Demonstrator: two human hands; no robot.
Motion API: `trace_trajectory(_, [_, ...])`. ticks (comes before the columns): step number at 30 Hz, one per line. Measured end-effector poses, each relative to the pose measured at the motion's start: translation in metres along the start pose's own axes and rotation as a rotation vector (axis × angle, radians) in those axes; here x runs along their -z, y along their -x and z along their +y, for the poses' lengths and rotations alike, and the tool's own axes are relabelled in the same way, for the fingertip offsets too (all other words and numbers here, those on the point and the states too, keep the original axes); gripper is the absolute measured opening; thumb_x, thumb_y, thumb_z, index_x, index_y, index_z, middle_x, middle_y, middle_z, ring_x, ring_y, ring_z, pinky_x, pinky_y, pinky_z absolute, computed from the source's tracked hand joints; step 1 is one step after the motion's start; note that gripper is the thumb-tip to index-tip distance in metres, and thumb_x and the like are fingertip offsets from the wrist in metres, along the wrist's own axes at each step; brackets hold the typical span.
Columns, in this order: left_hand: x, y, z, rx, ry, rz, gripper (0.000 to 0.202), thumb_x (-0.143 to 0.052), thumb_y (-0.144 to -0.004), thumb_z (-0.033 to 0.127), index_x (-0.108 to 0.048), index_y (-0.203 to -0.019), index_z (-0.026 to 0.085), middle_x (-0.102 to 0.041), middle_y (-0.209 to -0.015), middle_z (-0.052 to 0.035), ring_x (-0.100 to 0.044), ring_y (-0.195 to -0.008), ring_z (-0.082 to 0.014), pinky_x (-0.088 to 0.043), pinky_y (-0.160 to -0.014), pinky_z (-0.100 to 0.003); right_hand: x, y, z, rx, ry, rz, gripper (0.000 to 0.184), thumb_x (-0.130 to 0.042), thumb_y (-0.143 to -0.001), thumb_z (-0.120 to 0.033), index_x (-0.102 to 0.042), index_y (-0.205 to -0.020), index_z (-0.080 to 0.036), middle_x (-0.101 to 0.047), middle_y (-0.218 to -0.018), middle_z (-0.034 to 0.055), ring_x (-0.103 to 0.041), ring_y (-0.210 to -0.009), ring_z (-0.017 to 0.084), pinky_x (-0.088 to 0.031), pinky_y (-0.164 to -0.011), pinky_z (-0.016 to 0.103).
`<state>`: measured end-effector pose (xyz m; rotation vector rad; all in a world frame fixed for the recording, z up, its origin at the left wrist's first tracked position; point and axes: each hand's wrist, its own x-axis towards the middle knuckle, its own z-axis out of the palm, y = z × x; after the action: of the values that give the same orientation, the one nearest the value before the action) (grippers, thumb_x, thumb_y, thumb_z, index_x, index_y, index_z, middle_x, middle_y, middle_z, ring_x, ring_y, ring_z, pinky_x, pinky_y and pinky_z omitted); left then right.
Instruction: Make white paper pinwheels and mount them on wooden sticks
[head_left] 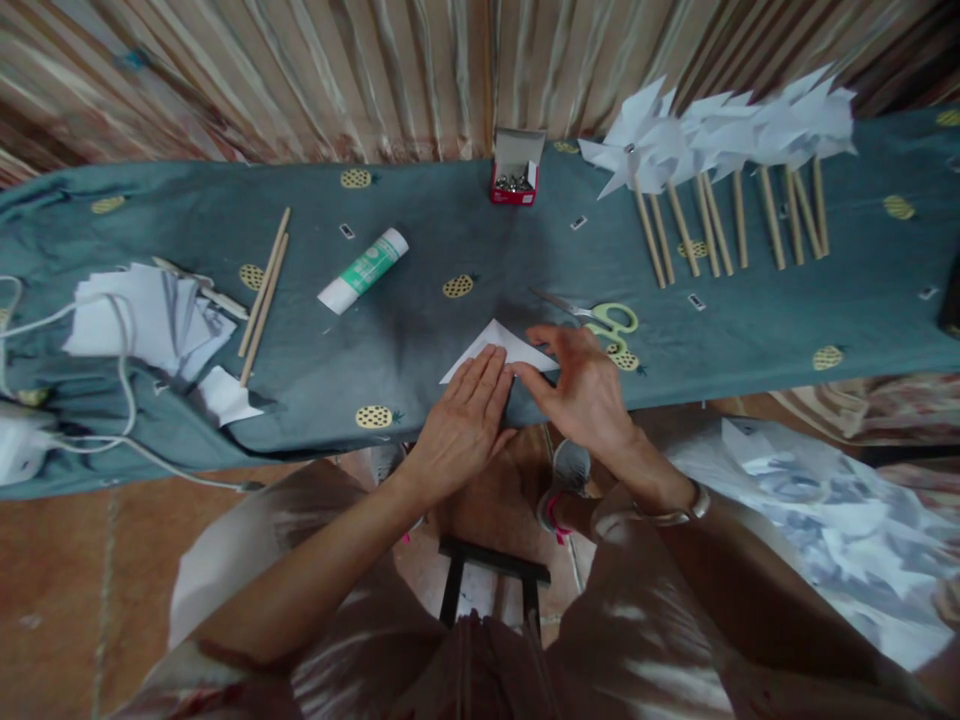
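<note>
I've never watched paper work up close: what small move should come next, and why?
I'd guess the right hand should press along the near edge of the white paper triangle, sharpening any crease there: the left hand lies flat across the triangle, and the right is at its right corner.

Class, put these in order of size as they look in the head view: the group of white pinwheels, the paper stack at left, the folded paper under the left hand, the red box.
1. White pinwheels
2. Paper stack
3. Folded paper and red box: too alike to rank, as the left hand partly covers the paper
</note>
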<state>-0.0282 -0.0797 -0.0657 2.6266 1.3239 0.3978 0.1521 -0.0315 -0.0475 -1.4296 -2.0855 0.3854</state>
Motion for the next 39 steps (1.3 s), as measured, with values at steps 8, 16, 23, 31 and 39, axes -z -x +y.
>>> trace_trajectory(8, [0.005, -0.001, 0.0, 0.018, -0.038, -0.024, 0.066, -0.059, -0.092, 0.033, -0.035, -0.144, 0.001, -0.033, -0.154, -0.0291, -0.025, -0.148, -0.037, -0.031, -0.118, -0.052, -0.004, 0.006, 0.008, 0.002, -0.057, -0.018, 0.031, -0.052, -0.094, -0.039, -0.061, -0.116, -0.019, -0.07, -0.112, 0.0117, -0.063, -0.104, 0.028, -0.049, -0.093, 0.047])
trace_trajectory(16, [0.014, 0.015, -0.013, 0.046, -0.069, -0.02, 0.069, -0.061, -0.089, 0.028, -0.033, -0.146, 0.001, -0.035, -0.154, -0.0287, -0.027, -0.147, -0.0386, -0.033, -0.116, -0.056, 0.006, 0.011, 0.018, -0.013, -0.073, 0.012, 0.027, -0.055, -0.091, -0.029, -0.061, -0.115, -0.019, -0.07, -0.109, 0.0106, -0.063, -0.097, 0.027, -0.05, -0.09, 0.045])
trace_trajectory(23, [0.023, 0.036, -0.025, 0.072, -0.078, -0.031, 0.065, -0.054, -0.092, 0.028, -0.032, -0.149, 0.005, -0.039, -0.153, -0.0249, -0.033, -0.146, -0.0342, -0.033, -0.116, -0.054, 0.009, 0.013, 0.022, 0.006, -0.066, 0.004, 0.027, -0.051, -0.091, -0.023, -0.062, -0.115, -0.019, -0.07, -0.109, 0.0107, -0.063, -0.099, 0.027, -0.05, -0.092, 0.048])
trace_trajectory(31, [0.029, 0.043, -0.029, 0.103, -0.069, -0.034, 0.065, -0.055, -0.091, 0.026, -0.034, -0.15, 0.01, -0.043, -0.152, -0.021, -0.038, -0.143, -0.0334, -0.034, -0.115, -0.055, 0.01, 0.008, 0.003, 0.134, 0.043, -0.05, 0.033, -0.045, -0.097, -0.023, -0.062, -0.124, -0.019, -0.062, -0.132, 0.0128, -0.054, -0.122, 0.029, -0.044, -0.106, 0.05])
trace_trajectory(39, [0.029, 0.04, -0.028, 0.123, -0.056, -0.021, 0.061, -0.056, -0.089, 0.025, -0.039, -0.146, 0.01, -0.049, -0.147, -0.021, -0.043, -0.14, -0.0339, -0.036, -0.113, -0.056, -0.02, 0.001, -0.036, 0.371, 0.13, -0.331, 0.046, -0.038, -0.093, -0.008, -0.055, -0.135, -0.013, -0.06, -0.138, 0.0145, -0.049, -0.132, 0.026, -0.039, -0.112, 0.045])
